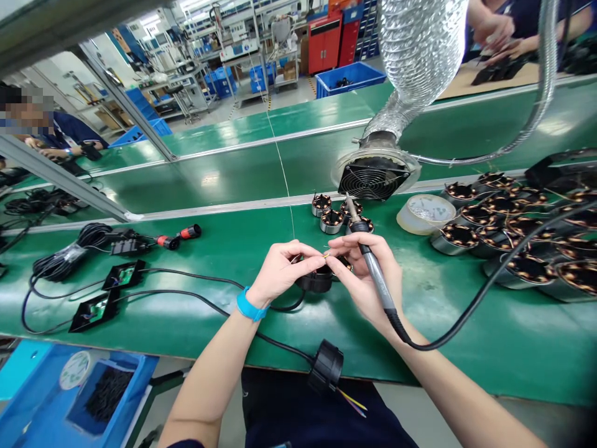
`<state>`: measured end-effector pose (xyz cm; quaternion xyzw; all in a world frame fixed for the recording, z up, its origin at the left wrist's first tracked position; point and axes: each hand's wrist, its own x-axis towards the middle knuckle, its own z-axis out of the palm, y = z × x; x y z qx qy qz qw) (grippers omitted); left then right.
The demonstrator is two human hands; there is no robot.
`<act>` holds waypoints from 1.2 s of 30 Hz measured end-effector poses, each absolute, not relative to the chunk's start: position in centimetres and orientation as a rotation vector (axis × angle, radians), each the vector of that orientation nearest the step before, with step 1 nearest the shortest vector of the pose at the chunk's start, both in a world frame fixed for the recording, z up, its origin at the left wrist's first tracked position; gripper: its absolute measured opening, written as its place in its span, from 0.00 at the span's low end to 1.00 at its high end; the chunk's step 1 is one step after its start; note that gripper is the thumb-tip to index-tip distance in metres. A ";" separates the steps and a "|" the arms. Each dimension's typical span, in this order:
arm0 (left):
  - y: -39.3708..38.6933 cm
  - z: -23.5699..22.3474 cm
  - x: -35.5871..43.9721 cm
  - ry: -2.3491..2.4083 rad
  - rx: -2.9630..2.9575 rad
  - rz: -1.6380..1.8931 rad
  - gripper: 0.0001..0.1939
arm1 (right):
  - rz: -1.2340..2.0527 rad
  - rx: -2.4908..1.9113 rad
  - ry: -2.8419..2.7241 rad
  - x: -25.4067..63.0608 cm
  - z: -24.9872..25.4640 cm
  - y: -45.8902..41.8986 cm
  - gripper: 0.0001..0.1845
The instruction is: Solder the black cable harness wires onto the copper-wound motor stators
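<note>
My left hand (289,267), a blue band on its wrist, is closed in a pinch on a thin yellow wire (326,255). In my right hand (368,274) a soldering iron (374,274) rests between the fingers, its tip pointing up and away. The right thumb and fingertip also meet at the wire. Under both hands sits a black round housing (316,283), partly hidden by the fingers. A second black housing (326,366) lies at the bench's near edge, with coloured wires sticking out and a black cable attached.
Several copper-wound stators (457,238) crowd the right side, beside a round translucent tub (426,213). A fume extractor (373,179) hangs over smaller stators (331,220). To the left lie open black boxes (96,310) and coiled cable (65,261). Co-workers sit across the bench.
</note>
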<state>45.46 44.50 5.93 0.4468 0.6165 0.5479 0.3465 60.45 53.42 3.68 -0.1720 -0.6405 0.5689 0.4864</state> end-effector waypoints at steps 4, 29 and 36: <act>44.6 5.8 45.6 1.618 1.176 1.425 0.13 | 1.352 -0.430 -1.547 60.3 3.7 53.2 0.15; 44.6 5.6 45.9 1.639 1.253 1.439 0.11 | 1.355 -0.473 -1.487 60.3 2.9 52.9 0.16; 44.7 5.4 45.9 1.645 1.226 1.469 0.13 | 1.404 -0.459 -1.480 60.3 2.7 52.8 0.17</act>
